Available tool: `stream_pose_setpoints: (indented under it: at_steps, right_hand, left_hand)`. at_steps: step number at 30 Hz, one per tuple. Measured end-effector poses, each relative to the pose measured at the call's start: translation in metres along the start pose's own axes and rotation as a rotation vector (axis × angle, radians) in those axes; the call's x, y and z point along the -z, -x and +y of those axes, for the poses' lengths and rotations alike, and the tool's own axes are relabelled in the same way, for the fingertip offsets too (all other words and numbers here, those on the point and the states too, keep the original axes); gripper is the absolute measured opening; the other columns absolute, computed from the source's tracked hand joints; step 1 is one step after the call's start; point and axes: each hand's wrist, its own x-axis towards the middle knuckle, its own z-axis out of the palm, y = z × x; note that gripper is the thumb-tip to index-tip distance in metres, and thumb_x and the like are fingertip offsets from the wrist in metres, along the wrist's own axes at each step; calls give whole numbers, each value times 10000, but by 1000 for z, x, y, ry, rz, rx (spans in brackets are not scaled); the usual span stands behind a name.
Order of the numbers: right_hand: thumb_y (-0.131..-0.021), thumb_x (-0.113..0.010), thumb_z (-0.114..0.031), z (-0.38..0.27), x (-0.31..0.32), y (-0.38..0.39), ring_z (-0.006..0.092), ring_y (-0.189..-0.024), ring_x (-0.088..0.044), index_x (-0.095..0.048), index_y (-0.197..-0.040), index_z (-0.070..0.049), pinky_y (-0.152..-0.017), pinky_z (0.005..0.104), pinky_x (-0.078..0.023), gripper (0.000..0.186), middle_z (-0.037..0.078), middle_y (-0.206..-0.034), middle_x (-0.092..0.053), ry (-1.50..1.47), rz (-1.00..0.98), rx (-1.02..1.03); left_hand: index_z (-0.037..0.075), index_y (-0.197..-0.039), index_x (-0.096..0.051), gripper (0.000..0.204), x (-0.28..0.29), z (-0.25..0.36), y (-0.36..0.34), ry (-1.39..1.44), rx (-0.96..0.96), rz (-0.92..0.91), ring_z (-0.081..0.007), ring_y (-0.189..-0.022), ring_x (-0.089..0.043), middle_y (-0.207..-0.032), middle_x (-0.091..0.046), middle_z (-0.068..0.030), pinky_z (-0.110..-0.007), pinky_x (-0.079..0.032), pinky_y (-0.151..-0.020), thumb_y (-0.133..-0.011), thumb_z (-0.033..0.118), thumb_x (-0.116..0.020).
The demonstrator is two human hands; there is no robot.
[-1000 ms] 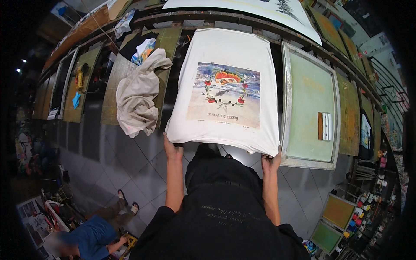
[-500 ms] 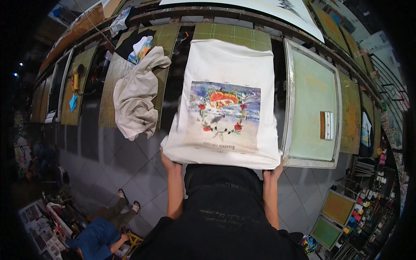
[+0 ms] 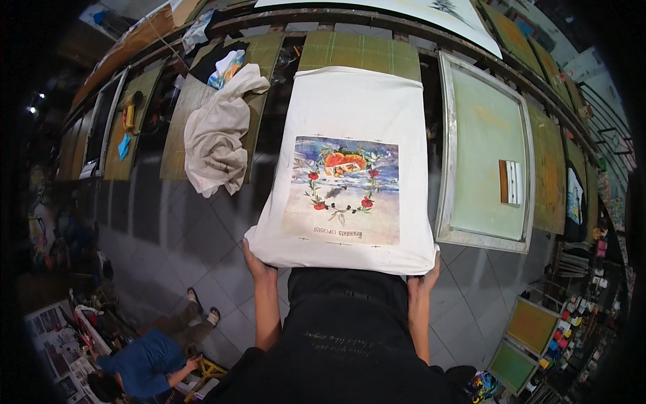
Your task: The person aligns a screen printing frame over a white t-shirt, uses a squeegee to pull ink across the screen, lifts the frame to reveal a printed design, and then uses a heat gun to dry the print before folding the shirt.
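A white printed cloth (image 3: 356, 108) lies over a green-marked board (image 3: 356, 52), whose far end shows beyond it. I cannot tell whether it is a shirt or a bag. Its colourful print (image 3: 346, 192) has a blue top, an orange shape and red flowers, with lettering upside down to me. At the near left corner my left hand (image 3: 261, 264) is closed on the cloth's edge. My right hand (image 3: 424, 273) grips the near right corner. Both hold the edge stretched wide in front of my waist, and the cloth hides some fingers.
Left, a crumpled beige cloth (image 3: 219, 141) hangs over another board. A framed screen (image 3: 484, 151) with a squeegee-like block (image 3: 510, 182) lies right. A yellow tool (image 3: 129, 116) rests farther left. Someone in blue (image 3: 145, 363) sits lower left.
The cloth's near edge and both hands have come closer to my body, and the print sits lower. The cloth over the board looks smoother and tighter.
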Motion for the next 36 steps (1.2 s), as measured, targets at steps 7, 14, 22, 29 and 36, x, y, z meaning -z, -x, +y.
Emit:
stream_pose_setpoints:
  at_steps: [7,14,22,29,36]
  right_hand:
    - [-1145,-477,-416,-17,36,24,314,-1351,-629,-536,-1494,-25,-1129,475,-535,528,150,-1476,-637,94,-54,-14]
    - [-1116,-558,-408,-30,68,49,303,-1229,-709,-593,-1413,-27,-1021,471,-620,485,149,-1370,-701,60,-165,-56]
    - [-1125,-505,-457,-22,86,85,322,-1264,-676,-574,-1429,-33,-1065,499,-565,526,141,-1410,-670,126,-96,72]
    - [-1111,-534,-447,-8,95,129,319,-1255,-685,-604,-1389,-17,-1050,494,-585,517,148,-1376,-683,14,-70,129]
    - [-1115,-516,-456,-8,103,178,326,-1222,-704,-605,-1372,-6,-1042,493,-590,525,178,-1343,-692,41,-149,196]
  left_hand:
    - [14,-1469,-548,628,24,1,58,-46,-67,44,-295,-1345,-619,-1471,-625,-143,-450,-500,-1136,-1131,536,-459]
    - [-16,-1455,-552,672,51,11,105,-98,-105,48,-293,-1317,-637,-1436,-644,-153,-445,-515,-1118,-1122,563,-471]
    - [-24,-1345,-611,616,82,18,109,-43,-164,7,-281,-1223,-686,-1303,-702,-153,-437,-546,-1069,-1087,535,-592]
    - [-8,-1206,-672,378,113,52,120,-95,-327,-151,-206,-1069,-718,-1165,-743,-96,-371,-569,-984,-943,227,-808]
    - [7,-1145,-684,304,146,83,139,-143,-462,-187,-152,-958,-666,-1070,-722,-59,-317,-528,-923,-888,134,-786]
